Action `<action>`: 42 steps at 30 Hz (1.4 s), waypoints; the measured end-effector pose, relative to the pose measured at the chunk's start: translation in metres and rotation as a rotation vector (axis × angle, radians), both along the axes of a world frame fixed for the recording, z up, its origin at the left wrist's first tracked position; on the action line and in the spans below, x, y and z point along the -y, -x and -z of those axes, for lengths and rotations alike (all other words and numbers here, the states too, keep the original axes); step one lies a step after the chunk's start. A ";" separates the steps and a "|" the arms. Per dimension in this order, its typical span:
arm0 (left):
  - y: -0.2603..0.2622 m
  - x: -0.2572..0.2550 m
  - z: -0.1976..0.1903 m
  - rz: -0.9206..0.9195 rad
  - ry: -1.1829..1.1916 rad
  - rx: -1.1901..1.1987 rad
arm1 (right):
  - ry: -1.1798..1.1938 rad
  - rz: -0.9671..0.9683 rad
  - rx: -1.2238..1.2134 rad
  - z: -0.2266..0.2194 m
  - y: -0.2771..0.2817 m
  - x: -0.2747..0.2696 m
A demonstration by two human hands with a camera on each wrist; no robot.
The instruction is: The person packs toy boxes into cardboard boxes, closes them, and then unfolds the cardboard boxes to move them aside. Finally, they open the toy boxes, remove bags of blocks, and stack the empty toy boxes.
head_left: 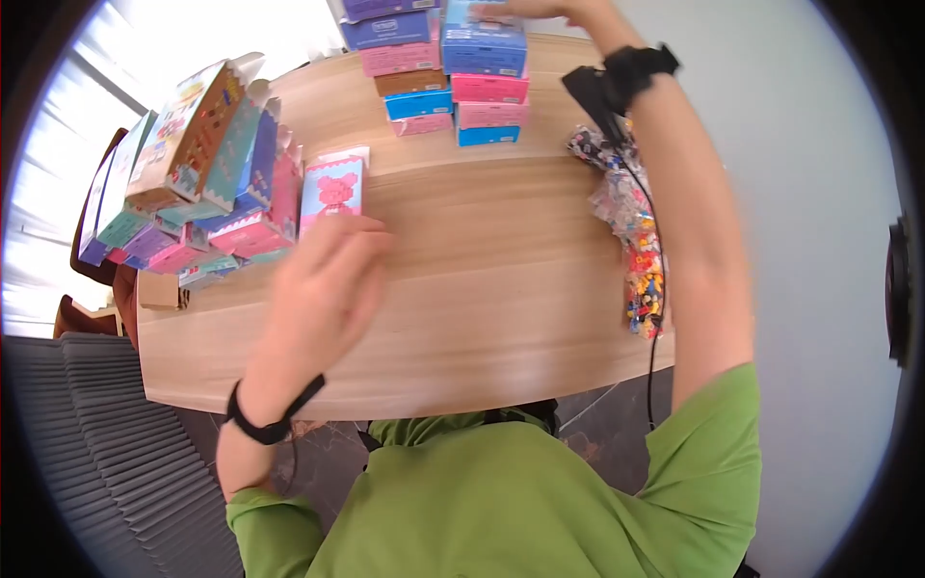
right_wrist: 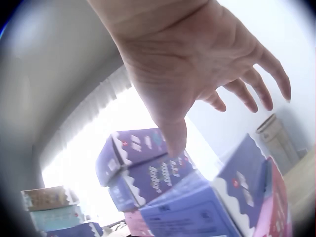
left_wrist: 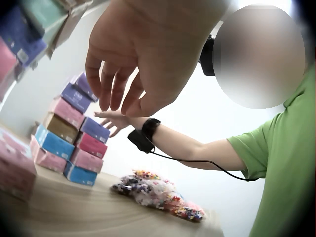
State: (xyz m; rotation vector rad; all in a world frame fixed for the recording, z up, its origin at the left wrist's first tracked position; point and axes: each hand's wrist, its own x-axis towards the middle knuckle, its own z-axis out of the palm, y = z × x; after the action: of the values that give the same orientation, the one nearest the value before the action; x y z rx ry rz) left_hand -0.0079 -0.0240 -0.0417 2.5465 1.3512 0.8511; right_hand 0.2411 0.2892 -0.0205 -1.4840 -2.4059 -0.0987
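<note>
My right hand is at the top of the right stack, over its uppermost blue box. In the right wrist view, that palm hangs above the purple-blue boxes with fingers spread, holding nothing. My left hand is blurred over the table, just in front of a pink-and-blue box that carries a pink bear-like picture. Seen from the left wrist, its fingers dangle loosely bent with nothing between them. Beside the right stack stands a second column of boxes, with a brown box midway down.
Many colourful boxes, a brown-sided one among them, are piled at the table's left. Clear bags of small coloured pieces lie along the right edge. A black cable runs down from the right wrist. A wall borders the right.
</note>
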 end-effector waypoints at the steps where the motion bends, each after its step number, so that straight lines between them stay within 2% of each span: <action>1: -0.012 -0.004 0.010 0.043 0.064 0.023 | -0.116 -0.052 0.059 0.019 -0.004 -0.017; 4: -0.030 -0.021 0.032 0.098 0.208 0.006 | 0.504 0.118 -0.288 -0.015 0.003 0.044; 5: -0.035 -0.028 0.036 0.100 0.249 -0.010 | 0.497 0.051 -0.325 -0.011 -0.003 0.040; 8: -0.050 -0.057 0.041 0.060 0.513 0.330 | 0.488 0.060 -0.393 0.012 -0.020 0.016; 11: -0.061 -0.093 0.061 0.077 0.865 0.825 | 0.509 0.126 -0.327 -0.002 -0.027 0.045; 14: -0.079 -0.118 0.062 0.047 0.990 1.257 | 0.513 0.085 -0.751 0.011 -0.034 0.055; 17: -0.090 -0.141 0.067 0.099 1.033 1.378 | 0.563 -0.028 -0.952 0.024 -0.041 0.047; 20: -0.094 -0.149 0.066 0.098 1.002 1.375 | 0.561 -0.092 -1.012 0.013 -0.041 0.059; 23: -0.090 -0.134 0.049 0.104 1.032 1.309 | 0.428 -0.123 -1.094 -0.016 -0.037 0.091; 26: -0.080 -0.121 0.050 0.284 0.873 1.405 | 0.313 -0.200 -0.968 -0.025 -0.036 0.135; 28: -0.069 -0.099 0.043 0.374 0.903 1.556 | 0.287 -0.430 -1.109 0.004 -0.034 0.148; 29: -0.065 -0.088 0.042 0.428 0.929 1.628 | 0.225 -0.432 -1.043 0.015 -0.035 0.159; 30: -0.064 -0.081 0.044 0.292 0.879 1.581 | 0.162 -0.432 -0.978 0.025 -0.034 0.171; 31: -0.065 -0.075 0.047 0.161 0.830 1.531 | 0.072 -0.324 -0.775 0.031 -0.031 0.188; 33: -0.057 -0.064 0.055 -0.027 0.752 1.383 | -0.025 -0.430 -0.684 0.056 -0.019 0.205; 35: -0.037 -0.060 0.069 -0.145 0.679 1.192 | 0.640 -0.303 -1.004 0.052 -0.012 0.235; 36: -0.032 -0.054 0.067 -0.133 0.659 1.157 | 0.974 -0.233 -1.154 0.050 -0.010 0.245; 39: -0.019 -0.038 0.060 -0.111 0.591 1.064 | 0.949 -0.251 -1.059 0.055 -0.007 0.254; 42: -0.010 -0.032 0.060 -0.095 0.552 0.975 | 0.986 -0.409 -1.143 0.052 -0.001 0.263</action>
State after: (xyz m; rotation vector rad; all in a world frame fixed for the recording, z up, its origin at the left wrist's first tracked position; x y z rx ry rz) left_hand 0.0019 0.0077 -0.1015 1.3372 1.1259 1.2611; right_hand 0.2422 0.0263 -0.0724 -0.7886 -1.6479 1.6944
